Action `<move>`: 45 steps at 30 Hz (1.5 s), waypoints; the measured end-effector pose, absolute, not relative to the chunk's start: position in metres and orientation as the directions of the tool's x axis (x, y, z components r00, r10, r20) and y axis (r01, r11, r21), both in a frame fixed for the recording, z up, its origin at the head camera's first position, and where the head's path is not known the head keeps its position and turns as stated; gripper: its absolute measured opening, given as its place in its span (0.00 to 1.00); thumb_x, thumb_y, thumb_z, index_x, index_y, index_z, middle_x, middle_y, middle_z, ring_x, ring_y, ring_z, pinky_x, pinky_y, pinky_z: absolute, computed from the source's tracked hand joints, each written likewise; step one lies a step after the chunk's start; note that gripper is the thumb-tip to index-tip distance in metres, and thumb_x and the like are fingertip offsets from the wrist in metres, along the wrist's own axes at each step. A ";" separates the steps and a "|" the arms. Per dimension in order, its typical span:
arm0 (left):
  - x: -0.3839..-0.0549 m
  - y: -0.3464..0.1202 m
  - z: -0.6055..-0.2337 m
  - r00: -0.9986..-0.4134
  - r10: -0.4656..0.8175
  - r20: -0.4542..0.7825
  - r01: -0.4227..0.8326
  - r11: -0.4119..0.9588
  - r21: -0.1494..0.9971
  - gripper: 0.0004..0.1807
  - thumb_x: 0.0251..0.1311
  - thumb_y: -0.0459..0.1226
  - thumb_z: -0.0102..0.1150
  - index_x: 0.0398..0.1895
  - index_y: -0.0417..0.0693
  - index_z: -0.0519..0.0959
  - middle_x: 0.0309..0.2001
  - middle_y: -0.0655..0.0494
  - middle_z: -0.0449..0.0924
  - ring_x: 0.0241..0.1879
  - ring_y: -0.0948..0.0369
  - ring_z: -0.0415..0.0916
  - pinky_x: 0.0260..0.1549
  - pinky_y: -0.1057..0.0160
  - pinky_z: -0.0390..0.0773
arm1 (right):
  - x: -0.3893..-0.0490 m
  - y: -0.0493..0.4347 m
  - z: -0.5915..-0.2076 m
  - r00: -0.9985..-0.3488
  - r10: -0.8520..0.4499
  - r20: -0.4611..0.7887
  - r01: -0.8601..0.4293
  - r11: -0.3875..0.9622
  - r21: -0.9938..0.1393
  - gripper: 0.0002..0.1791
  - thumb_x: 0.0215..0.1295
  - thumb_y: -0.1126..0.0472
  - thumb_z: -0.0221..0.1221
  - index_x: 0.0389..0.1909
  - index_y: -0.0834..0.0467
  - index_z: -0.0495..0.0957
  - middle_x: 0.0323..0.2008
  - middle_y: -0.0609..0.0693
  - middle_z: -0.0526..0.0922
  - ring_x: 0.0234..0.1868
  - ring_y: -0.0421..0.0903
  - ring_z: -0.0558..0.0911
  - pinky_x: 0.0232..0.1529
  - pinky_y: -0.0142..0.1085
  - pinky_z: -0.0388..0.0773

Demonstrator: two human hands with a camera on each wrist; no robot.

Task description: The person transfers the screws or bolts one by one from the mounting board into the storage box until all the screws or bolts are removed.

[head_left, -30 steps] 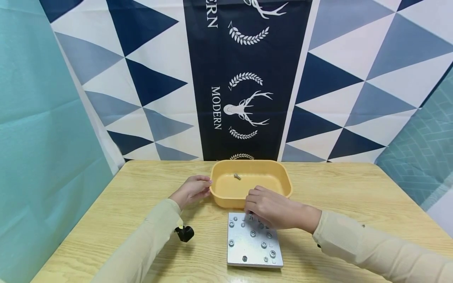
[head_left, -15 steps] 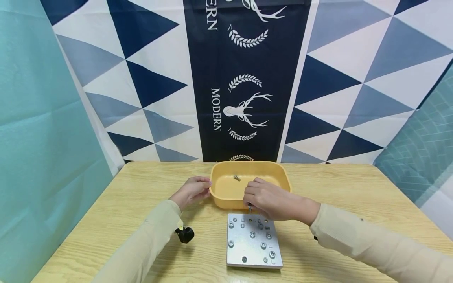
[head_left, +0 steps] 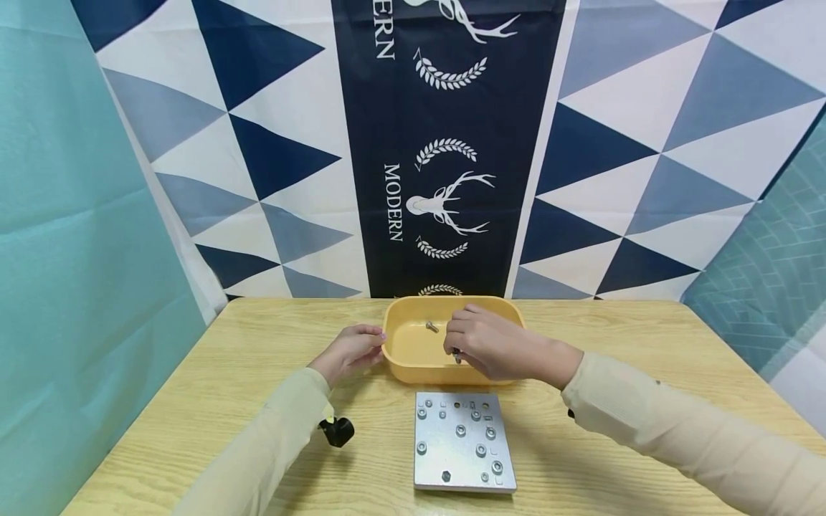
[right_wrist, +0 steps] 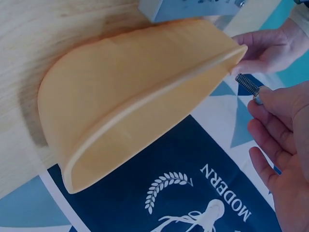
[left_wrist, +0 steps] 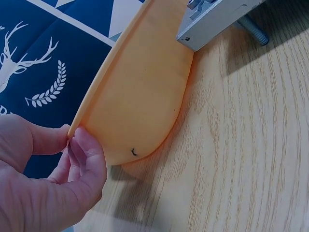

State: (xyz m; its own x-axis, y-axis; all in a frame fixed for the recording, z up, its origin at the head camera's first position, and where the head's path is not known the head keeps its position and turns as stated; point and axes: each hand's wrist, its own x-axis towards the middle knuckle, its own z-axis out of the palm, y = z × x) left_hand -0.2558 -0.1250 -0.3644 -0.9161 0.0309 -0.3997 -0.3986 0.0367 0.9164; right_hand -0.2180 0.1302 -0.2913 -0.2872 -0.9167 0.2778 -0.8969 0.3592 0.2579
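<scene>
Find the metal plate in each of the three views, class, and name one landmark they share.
Head: plate at lower centre, whole outline showing.
Left wrist: plate at the top edge, right of centre, cut off.
Right wrist: plate at the top edge, slightly right of centre, cut off.
Shared landmark: the yellow bin, next to it in all three.

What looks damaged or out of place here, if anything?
One small dark mark, low on the yellow tub near the left hand, breaks a mostly plain outer wall; dirt or damage, I can't tell.
</scene>
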 end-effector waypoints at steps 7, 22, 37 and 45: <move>-0.256 -0.125 -0.365 -0.923 0.041 -0.383 -0.381 0.042 0.924 0.13 0.67 0.30 0.52 0.53 0.35 0.70 0.35 0.52 0.72 0.29 0.65 0.71 0.26 0.75 0.75 | -0.226 0.131 -0.286 -0.299 -0.914 0.274 -0.897 0.367 0.247 0.07 0.54 0.67 0.66 0.33 0.53 0.81 0.31 0.43 0.82 0.38 0.42 0.77 0.47 0.37 0.76; -0.255 -0.126 -0.363 -0.920 0.043 -0.389 -0.387 0.044 0.921 0.14 0.67 0.31 0.52 0.54 0.35 0.70 0.37 0.50 0.73 0.28 0.65 0.71 0.26 0.75 0.76 | -0.251 0.133 -0.280 -0.331 -0.905 0.267 -0.884 0.396 0.246 0.08 0.53 0.67 0.67 0.32 0.53 0.82 0.32 0.44 0.84 0.38 0.43 0.78 0.41 0.36 0.72; -0.255 -0.126 -0.359 -0.916 0.035 -0.399 -0.396 0.070 0.916 0.14 0.67 0.32 0.53 0.54 0.36 0.71 0.37 0.51 0.73 0.28 0.65 0.72 0.26 0.75 0.76 | -0.272 0.136 -0.280 -0.389 -0.892 0.231 -0.877 0.435 0.202 0.07 0.52 0.69 0.67 0.30 0.54 0.81 0.30 0.44 0.83 0.36 0.43 0.77 0.39 0.37 0.72; -0.256 -0.126 -0.360 -0.917 0.039 -0.398 -0.395 0.060 0.917 0.14 0.67 0.31 0.53 0.54 0.35 0.71 0.35 0.51 0.72 0.28 0.64 0.71 0.25 0.75 0.75 | -0.284 0.135 -0.282 -0.401 -0.893 0.202 -0.880 0.437 0.184 0.06 0.53 0.69 0.66 0.29 0.55 0.81 0.29 0.44 0.83 0.35 0.43 0.76 0.39 0.37 0.72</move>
